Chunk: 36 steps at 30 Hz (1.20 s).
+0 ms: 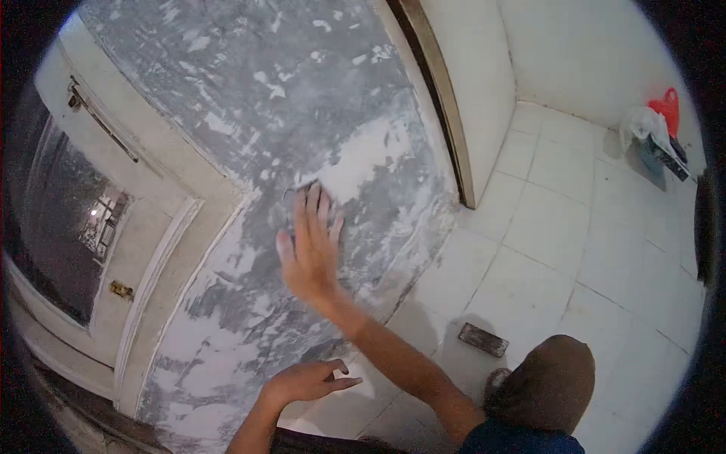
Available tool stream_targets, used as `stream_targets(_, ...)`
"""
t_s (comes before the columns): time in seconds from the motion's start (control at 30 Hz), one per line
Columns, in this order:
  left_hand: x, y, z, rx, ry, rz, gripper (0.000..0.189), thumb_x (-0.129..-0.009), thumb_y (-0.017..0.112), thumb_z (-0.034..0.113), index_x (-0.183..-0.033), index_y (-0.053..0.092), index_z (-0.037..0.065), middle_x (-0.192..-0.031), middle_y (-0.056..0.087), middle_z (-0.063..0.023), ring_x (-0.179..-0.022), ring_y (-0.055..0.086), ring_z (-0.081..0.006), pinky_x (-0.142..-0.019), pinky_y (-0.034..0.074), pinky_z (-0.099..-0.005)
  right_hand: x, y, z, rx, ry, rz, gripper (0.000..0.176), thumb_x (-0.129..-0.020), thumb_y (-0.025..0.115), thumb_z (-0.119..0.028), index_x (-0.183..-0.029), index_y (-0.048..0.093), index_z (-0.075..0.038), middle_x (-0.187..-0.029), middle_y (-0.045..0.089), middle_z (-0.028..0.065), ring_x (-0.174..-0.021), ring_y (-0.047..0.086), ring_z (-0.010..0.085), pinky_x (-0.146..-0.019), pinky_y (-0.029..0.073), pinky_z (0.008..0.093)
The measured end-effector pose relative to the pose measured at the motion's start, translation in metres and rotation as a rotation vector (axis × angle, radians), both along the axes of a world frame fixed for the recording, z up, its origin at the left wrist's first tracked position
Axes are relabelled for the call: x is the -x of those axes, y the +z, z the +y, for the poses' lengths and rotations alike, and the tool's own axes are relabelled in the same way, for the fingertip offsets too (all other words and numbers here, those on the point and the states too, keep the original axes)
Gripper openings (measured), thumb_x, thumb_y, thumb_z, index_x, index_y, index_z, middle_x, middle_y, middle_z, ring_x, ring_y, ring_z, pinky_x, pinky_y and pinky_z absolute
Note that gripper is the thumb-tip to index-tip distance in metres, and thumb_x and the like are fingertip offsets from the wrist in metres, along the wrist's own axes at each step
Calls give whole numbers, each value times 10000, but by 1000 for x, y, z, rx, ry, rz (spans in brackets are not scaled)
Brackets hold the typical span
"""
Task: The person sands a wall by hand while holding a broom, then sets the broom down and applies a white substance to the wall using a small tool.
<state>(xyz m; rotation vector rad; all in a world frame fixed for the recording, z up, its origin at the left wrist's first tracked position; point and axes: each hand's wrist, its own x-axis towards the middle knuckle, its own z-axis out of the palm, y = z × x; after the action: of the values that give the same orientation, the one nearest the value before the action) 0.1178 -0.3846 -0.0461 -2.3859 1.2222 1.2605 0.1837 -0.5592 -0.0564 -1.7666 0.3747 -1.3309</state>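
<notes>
My right hand [311,253] lies against the patchy grey-and-white wall [287,91], its fingers stretched upward. Under the fingertips pokes out the edge of a thin dark sheet that looks like sandpaper [305,185]; most of it is covered by the hand. Lower down, my left hand [306,380] hangs close to the foot of the wall, thumb and fingers apart, with nothing visible in it.
Left of the wall stands a white door frame with a glass pane [57,219] and a brass latch [121,290]. A worn rectangular block [484,340] lies on the tiled floor [541,219], near my brown-clad knee [556,382]. Plastic bags [639,125] sit at the far right.
</notes>
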Motion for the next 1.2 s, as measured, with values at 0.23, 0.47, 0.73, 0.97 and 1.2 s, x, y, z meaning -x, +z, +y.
stream_targets(0.23, 9, 15, 1, -41, 84, 7, 747, -1022, 490, 707, -1331, 629, 41, -1089, 727, -278, -1027, 709, -415, -891, 545, -477, -8, -8, -75, -63, -130, 65, 715, -1065, 489, -298, -1650, 222, 16, -1733, 184, 240, -1608, 149, 429, -1241, 71, 688)
stream_targets(0.47, 2, 3, 0, 45, 19, 6, 736, -1015, 522, 698, -1327, 627, 40, -1116, 726, -276, -1041, 709, -424, -893, 547, -488, -10, -14, -68, 96, -224, 97, 671, -1084, 463, -295, -1641, 245, 9, -1729, 220, 213, -1613, 146, 406, -1241, 94, 691)
stream_targets(0.73, -7, -18, -4, 114, -74, -39, 708, -1014, 529, 691, -1312, 633, 57, -1073, 738, -258, -1017, 706, -439, -885, 545, -492, 4, -8, -35, 36, -76, 60, 691, -1093, 429, -272, -1657, 163, 28, -1750, 130, 215, -1617, 117, 400, -1255, 66, 665)
stream_targets(0.97, -16, -28, -10, 36, 36, -55, 691, -1008, 536, 691, -1288, 650, 69, -1092, 737, -266, -1043, 701, -447, -901, 544, -509, 2, -12, -50, 17, -97, 61, 673, -1088, 459, -276, -1643, 226, 25, -1731, 198, 226, -1609, 151, 409, -1238, 76, 694)
stream_targets(1.2, -6, -9, -23, -28, 90, -40, 674, -1012, 540, 678, -1280, 655, 70, -1078, 734, -281, -1047, 699, -462, -908, 542, -529, -6, 6, -66, -74, -127, 36, 703, -1079, 469, -295, -1645, 210, 30, -1731, 172, 254, -1613, 122, 429, -1255, 65, 664)
